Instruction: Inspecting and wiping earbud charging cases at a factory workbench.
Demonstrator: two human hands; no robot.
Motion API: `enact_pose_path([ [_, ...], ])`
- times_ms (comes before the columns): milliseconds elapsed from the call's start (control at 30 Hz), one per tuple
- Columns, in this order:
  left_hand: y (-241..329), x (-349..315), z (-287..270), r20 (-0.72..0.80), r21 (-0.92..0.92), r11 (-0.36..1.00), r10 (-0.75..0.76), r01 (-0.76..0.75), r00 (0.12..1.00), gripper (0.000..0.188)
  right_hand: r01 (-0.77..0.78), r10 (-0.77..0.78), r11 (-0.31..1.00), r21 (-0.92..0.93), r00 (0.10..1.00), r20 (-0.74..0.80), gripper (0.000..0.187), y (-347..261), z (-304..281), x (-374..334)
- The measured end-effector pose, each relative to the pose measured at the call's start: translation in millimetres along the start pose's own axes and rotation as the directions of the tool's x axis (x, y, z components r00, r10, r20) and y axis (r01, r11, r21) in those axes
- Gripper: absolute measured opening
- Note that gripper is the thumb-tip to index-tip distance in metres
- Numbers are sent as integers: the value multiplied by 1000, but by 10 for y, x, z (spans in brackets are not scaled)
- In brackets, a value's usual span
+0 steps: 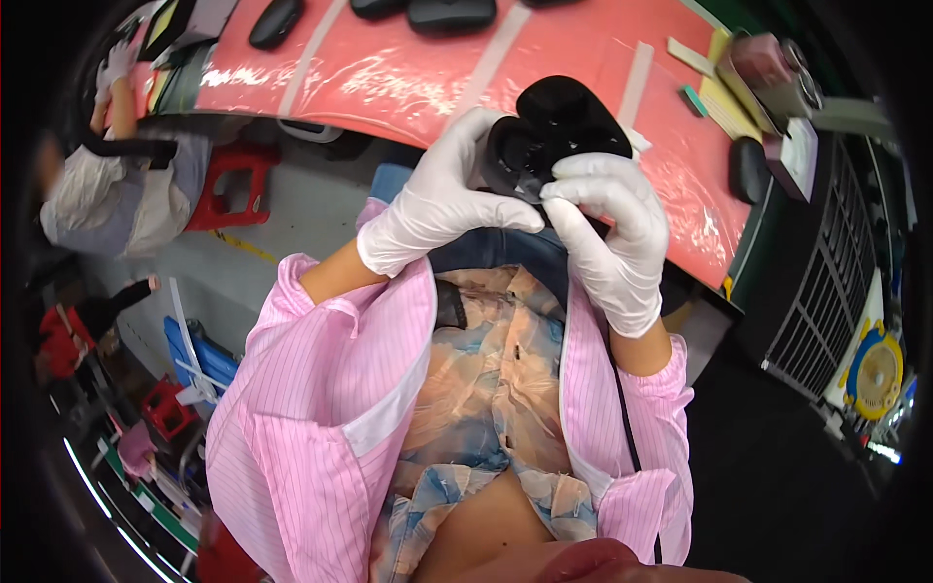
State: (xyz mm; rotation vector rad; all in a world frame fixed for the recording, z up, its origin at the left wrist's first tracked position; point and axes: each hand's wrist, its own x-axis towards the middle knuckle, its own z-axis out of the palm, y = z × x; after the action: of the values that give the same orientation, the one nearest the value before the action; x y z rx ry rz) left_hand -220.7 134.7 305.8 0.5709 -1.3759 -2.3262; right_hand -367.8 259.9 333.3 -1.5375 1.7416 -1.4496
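Note:
A black case with rounded ends and a glossy inside stands opened above the near edge of the pink-covered table. My left hand, in a white glove, holds the case by its left end, with the thumb along the near side. On the right, my gloved right hand grips the near right part of the case. Its thumb and fingertips come together at the case's front edge. Whether a small piece lies between those fingertips is hidden.
Several closed black cases, one a rounded case, lie along the table's far side. Another dark case rests at right, near a teal block and a bottle. A black grille stands right. A co-worker sits left by a red stool.

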Motion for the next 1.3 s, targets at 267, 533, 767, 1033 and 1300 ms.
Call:
enact_pose_path([
  [267, -85, 13, 90, 84, -27, 988, -150, 153, 985, 69, -152, -112, 932, -328, 743, -660, 9, 527, -768, -584],
  [533, -211, 100, -95, 160, -630, 659, -407, 410, 899, 50, -287, -46, 579, -763, 923, -382, 9, 929, -1086, -959],
  [767, -118, 108, 12, 41, -563, 762, -362, 321, 931, 48, -315, -61, 761, -567, 836, -546, 25, 683, -854, -821],
  [1033, -59, -49, -40, 191, -596, 735, -260, 322, 947, 38, -107, 106, 992, -69, 994, -7, 31, 78, -46, 37],
  [1300, -111, -310, -577, 378, -522, 776, -163, 355, 911, 63, -144, 148, 987, 68, 987, -65, 23, 153, 196, 166],
])
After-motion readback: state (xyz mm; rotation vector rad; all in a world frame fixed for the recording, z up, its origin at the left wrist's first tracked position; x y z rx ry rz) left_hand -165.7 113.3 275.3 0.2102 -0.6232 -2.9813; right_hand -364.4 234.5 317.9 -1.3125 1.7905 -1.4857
